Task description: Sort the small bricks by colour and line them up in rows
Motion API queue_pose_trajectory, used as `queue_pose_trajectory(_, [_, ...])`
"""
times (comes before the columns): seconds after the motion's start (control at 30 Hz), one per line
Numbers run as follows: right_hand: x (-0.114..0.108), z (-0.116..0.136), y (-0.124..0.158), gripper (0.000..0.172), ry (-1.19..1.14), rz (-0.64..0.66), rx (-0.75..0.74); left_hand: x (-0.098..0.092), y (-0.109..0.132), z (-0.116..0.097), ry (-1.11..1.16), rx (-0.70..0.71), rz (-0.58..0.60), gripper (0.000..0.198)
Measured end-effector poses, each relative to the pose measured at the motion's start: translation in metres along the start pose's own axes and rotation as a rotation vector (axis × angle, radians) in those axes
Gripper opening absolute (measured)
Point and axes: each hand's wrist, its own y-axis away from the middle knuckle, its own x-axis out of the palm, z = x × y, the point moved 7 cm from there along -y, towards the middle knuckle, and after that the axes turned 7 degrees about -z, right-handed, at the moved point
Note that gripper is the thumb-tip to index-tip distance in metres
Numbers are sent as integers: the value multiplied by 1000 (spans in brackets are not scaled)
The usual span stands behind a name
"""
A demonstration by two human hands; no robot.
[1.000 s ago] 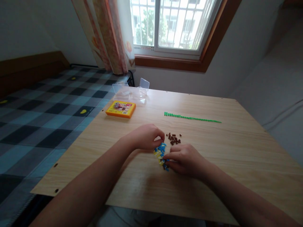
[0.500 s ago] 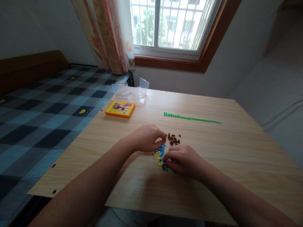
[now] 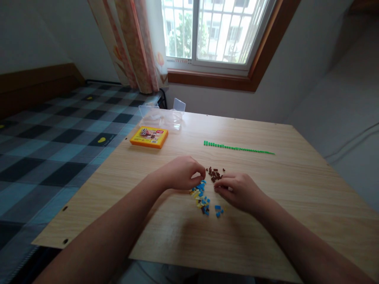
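My left hand [image 3: 185, 173] hovers over the top of a loose pile of small blue and yellow building bricks [image 3: 199, 192], thumb and forefinger pinched together. Whatever those fingertips hold is too small to make out. To the right, my right hand [image 3: 238, 191] is at the near edge of a heap of brown bricks [image 3: 214, 174]. Its fingers are also drawn together, and their contents cannot be seen. Several blue bricks [image 3: 218, 208] lie apart, just right of the mixed pile and below the right hand.
A long row of green bricks [image 3: 237, 148] stretches across the table behind the hands. At the back left, an orange-yellow box [image 3: 149, 137] lies in front of an open clear plastic case [image 3: 162, 117]. A bed with a checked cover [image 3: 65, 150] adjoins the table's left side.
My right hand has moved from the blue and yellow pile up and right to the brown heap, uncovering the few separate blue bricks. The left hand has barely moved.
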Motion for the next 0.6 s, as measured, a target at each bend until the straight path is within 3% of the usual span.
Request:
queue_pose_trajectory(0.13, [-7,-7,-1,16,-22,-29,20,1,0,1,47,9,30,20])
queue_pose_trajectory(0.4, [-37,-11,-1,21,-36,-263,54,2,2,-2,153,-23,139,19])
queue_pose_trajectory(0.6, [-33,6,0,19,-81,-237,-36,16,5,-13,247,-23,287,19])
